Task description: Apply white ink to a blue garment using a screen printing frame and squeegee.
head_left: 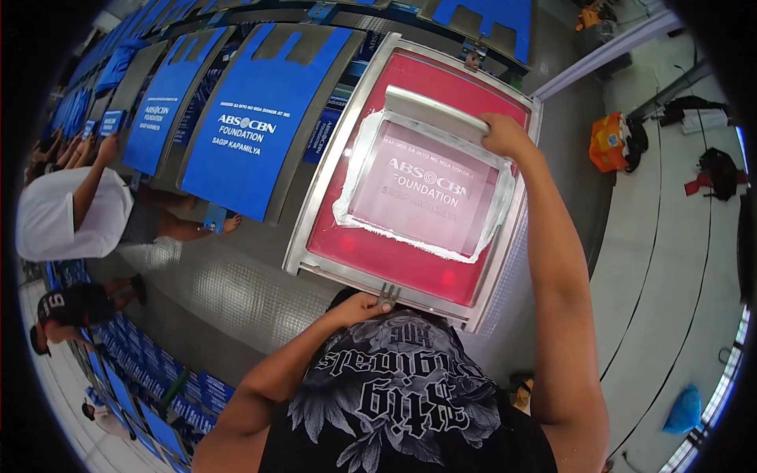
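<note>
A screen printing frame [300, 247] with a red mesh [339, 240] lies in front of me, showing pale printed lettering inside a smeared border of white ink [493, 236]. A silver squeegee [434, 110] rests across the top of the lettered area. My right hand [502, 138] is closed on the squeegee's right end. At the frame's near edge, my left hand [363, 309] grips a small metal bracket [388, 294].
Blue printed bags on boards [236, 165] line the racks to the left and beyond. Co-workers [79, 213] work at the left and lower left. At right are a metal post [599, 59], an orange bag [611, 142], dark items and a blue plastic bag [682, 410] on the floor.
</note>
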A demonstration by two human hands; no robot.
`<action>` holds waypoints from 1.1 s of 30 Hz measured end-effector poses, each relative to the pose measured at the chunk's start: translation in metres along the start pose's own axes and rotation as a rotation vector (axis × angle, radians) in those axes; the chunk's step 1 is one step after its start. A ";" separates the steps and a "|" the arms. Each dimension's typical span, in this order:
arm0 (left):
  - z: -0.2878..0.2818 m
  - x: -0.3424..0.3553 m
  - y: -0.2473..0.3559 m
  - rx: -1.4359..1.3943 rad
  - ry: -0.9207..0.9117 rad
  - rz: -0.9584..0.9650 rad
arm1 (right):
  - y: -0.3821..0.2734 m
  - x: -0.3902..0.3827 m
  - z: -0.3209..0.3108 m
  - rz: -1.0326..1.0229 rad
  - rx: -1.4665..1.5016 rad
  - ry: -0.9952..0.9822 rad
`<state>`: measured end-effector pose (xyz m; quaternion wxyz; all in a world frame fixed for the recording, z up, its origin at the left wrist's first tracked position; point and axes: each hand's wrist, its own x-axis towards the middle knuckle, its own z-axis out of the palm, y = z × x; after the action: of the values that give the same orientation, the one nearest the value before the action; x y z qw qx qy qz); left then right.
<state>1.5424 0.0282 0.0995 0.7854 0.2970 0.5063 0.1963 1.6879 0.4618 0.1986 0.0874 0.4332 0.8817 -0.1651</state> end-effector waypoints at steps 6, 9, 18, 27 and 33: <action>0.009 -0.027 0.025 -0.032 -0.079 0.159 | -0.043 -0.030 -0.004 0.058 0.030 -0.006; 0.009 -0.030 0.032 -0.021 -0.103 0.175 | -0.076 -0.097 0.012 0.049 0.009 -0.010; 0.014 -0.023 0.020 -0.002 0.002 0.119 | -0.166 -0.256 0.077 -0.009 0.087 0.226; 0.025 -0.009 0.016 0.380 0.269 -0.088 | -0.031 -0.258 0.073 0.137 0.318 0.164; -0.040 -0.047 0.081 0.548 0.995 0.313 | 0.001 -0.232 0.112 0.265 1.083 0.170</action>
<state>1.4857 0.0707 0.1733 0.3097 0.4326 0.7964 0.2876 1.8314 0.2510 0.1627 -0.1988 0.5349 0.6132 -0.5461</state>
